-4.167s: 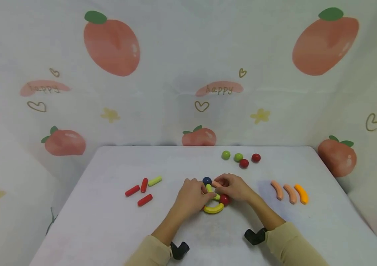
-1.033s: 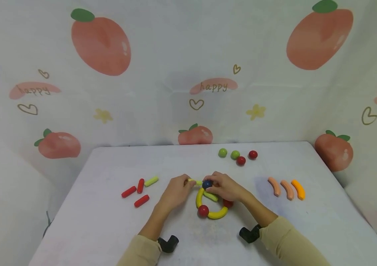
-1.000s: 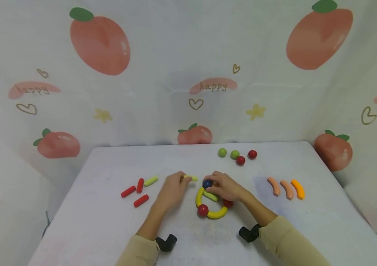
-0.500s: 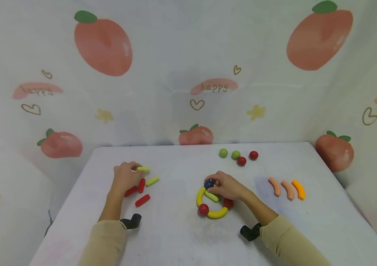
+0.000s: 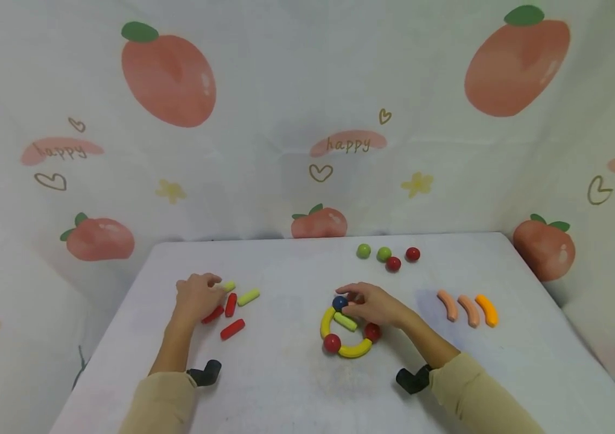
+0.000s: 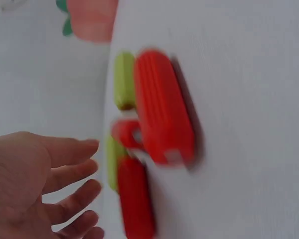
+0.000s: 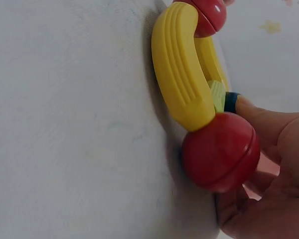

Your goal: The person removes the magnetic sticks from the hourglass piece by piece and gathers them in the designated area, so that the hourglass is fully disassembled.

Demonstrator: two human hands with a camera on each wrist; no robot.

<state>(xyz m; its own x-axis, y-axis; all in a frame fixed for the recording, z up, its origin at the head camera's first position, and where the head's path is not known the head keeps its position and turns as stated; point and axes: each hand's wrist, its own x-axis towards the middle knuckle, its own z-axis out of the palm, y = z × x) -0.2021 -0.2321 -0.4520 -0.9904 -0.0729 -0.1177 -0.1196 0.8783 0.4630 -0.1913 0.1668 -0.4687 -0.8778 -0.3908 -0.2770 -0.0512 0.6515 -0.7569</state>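
In the head view my left hand point(image 5: 199, 296) is at the left, beside a light green rod point(image 5: 229, 287) lying near red rods point(image 5: 231, 305). The left wrist view shows its fingers point(image 6: 79, 172) spread and holding nothing. My right hand point(image 5: 377, 305) has thumb and forefinger round a blue ball point(image 5: 340, 303), part of a ring of toy building rods and balls. Yellow curved rods point(image 5: 355, 349) join red balls point(image 5: 331, 343) in this ring. Inside it a short green rod point(image 5: 346, 321) slants down from the blue ball. In the right wrist view a pinkish piece point(image 7: 267, 164) shows partly behind the hand.
At the back of the white table point(image 5: 286, 386) lie green balls point(image 5: 363, 251) and red balls point(image 5: 413, 254). Peach curved rods point(image 5: 469, 310) and an orange one point(image 5: 486, 310) lie to the right. Another green rod point(image 5: 249, 296) is near the red ones.
My left hand has carried a light green rod from the ring to the left and let it go by the red rods. The right hand has stayed at the blue ball.
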